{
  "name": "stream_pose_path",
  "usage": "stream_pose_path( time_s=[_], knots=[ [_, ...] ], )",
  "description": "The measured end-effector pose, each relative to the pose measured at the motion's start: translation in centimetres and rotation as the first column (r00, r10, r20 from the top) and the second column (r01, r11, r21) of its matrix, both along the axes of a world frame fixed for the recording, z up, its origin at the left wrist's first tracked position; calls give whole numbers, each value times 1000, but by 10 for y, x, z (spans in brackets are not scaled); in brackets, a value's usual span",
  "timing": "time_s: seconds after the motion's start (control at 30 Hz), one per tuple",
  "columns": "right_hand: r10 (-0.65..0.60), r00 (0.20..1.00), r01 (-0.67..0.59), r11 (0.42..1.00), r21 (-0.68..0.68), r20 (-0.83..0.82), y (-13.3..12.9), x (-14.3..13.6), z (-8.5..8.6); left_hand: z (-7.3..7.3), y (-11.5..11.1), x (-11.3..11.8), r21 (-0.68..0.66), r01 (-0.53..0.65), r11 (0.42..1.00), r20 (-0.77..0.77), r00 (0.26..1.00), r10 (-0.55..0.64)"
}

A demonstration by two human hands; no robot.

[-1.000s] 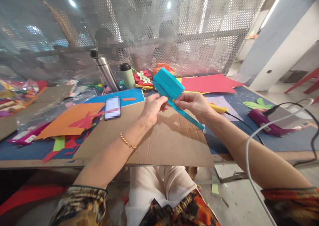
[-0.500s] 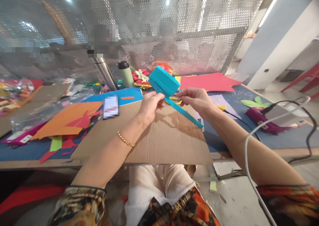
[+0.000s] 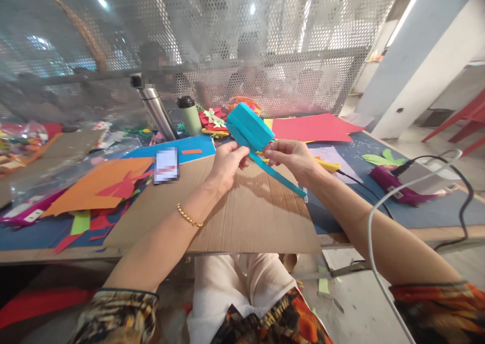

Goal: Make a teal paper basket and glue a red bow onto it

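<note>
A folded blue paper piece [image 3: 250, 127] is held up over the brown cardboard [image 3: 250, 217], tilted, with a long narrow strip [image 3: 284, 180] slanting down to the right from its lower edge. My left hand [image 3: 231, 164] pinches the lower left edge where the strip begins. At the paper's lower right corner is my right hand [image 3: 290, 157], its thumb and fingertips pressed together on the edge. Behind my right hand lies a yellow tool [image 3: 328, 165] with a black cord.
A steel flask [image 3: 157, 111] and a green bottle [image 3: 189, 115] stand at the back. Orange sheets [image 3: 98, 182] and a phone [image 3: 165, 165] lie left; red paper [image 3: 314, 128] lies behind. A purple power strip [image 3: 397, 185] and cables are at right.
My right hand has come in to the blue paper's lower right corner and closed on it. The view has shifted slightly.
</note>
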State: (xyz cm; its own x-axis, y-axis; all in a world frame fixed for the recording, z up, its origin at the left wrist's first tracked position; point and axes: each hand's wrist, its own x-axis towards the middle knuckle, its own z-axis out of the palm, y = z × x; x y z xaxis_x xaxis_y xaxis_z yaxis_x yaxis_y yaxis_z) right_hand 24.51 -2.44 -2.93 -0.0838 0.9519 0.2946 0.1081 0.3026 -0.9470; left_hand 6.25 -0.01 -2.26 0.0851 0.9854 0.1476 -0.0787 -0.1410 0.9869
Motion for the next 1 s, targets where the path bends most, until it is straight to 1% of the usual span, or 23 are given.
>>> stream_pose_path(
  time_s=[0.07, 0.13, 0.2, 0.27, 0.37, 0.47, 0.53, 0.67, 0.73, 0.83, 0.93, 1.0],
  knots=[
    [-50, 998, 50, 999, 3, -25, 2, 4, 3, 0, 1, -1, 24, -25, 999, -43, 999, 26],
    [-76, 995, 76, 997, 1, -65, 3, 7, 5, 0, 1, -1, 40, -24, 999, -92, 995, 28],
    [-72, 994, 73, 997, 5, -77, 3, 8, 6, 1, -1, 0, 48, 17, 999, -142, 990, -10],
    [-50, 998, 50, 999, 4, -42, 3, 7, 5, 2, -5, 1, 59, 79, 995, -175, 982, -68],
    [-15, 1000, 15, 1000, -19, -10, 2, 3, 2, 4, -11, 2, 91, 139, 986, -176, 977, -121],
    [0, 999, -2, 999, -37, -43, 4, 1, -2, 7, -14, 2, 109, 107, 988, -155, 984, -89],
    [2, 998, -4, 999, -40, -68, 5, 1, -4, 8, -14, 1, 91, 79, 993, -143, 988, -66],
    [15, 997, -19, 999, -48, -76, 5, 2, -4, 9, -12, 1, 4, 92, 996, -97, 991, -92],
    [10, 998, -13, 999, -53, -69, 5, 4, -3, 9, -10, 1, -22, 82, 996, -61, 995, -83],
    [-33, 996, 28, 998, -59, -81, 7, 6, -3, 9, -5, 1, -85, 54, 995, 53, 997, -50],
    [-86, 989, 76, 993, -87, -122, 10, 4, -7, 6, 1, -1, -141, 43, 989, 188, 982, -16],
    [-55, 992, 43, 993, -108, -111, 9, -1, -12, 4, 4, -2, -146, 44, 988, 248, 969, -7]
  ],
)
